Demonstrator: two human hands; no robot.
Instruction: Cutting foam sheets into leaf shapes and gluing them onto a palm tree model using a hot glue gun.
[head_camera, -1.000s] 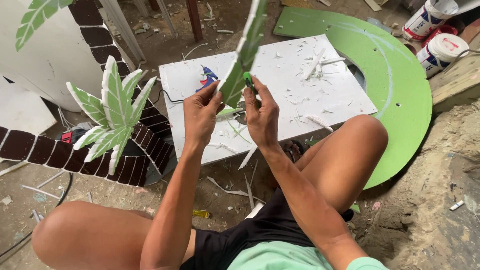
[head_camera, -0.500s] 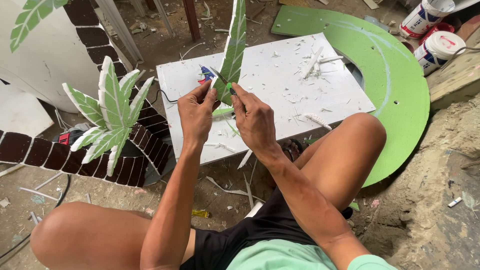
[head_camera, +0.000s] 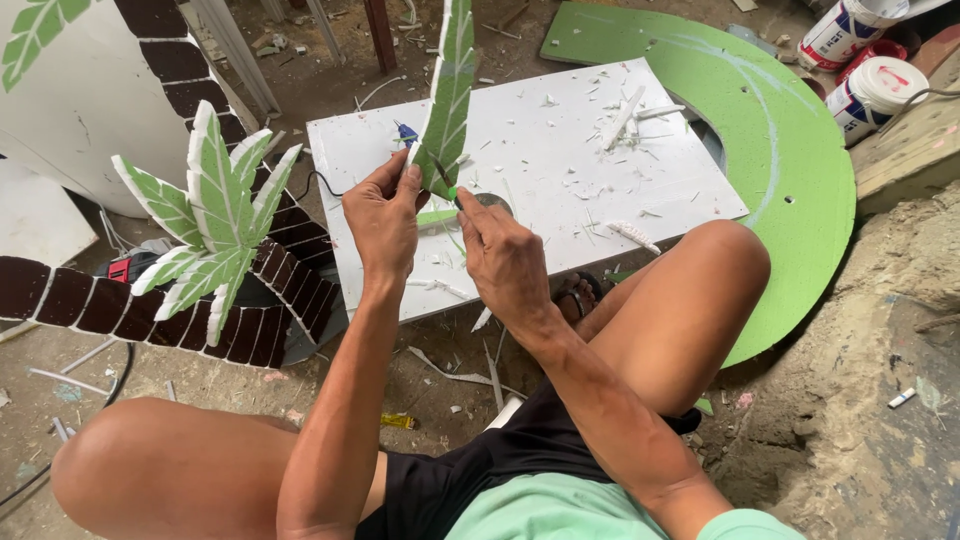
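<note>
The left hand (head_camera: 383, 217) grips a green leaf (head_camera: 449, 95) standing up. The right hand (head_camera: 503, 255) is closed on a small green tool (head_camera: 452, 194) touching the leaf, above a white board (head_camera: 560, 190).

**Foam leaf in hand, cutter at its base**

You hold one long, narrow green foam leaf with white veins and a white cut edge (head_camera: 449, 95). It stands nearly upright, tilted slightly right, its tip running out past the top of the view. Its lower end sits between your two hands, above the near-left part of the white board. The painted face is turned toward you; the veins branch off a pale midrib.

At the leaf's base there's a small green-handled cutting tool (head_camera: 452, 193). Only a short bit of bright green shows; the blade can't be made out. It touches the leaf's lower edge.
</note>
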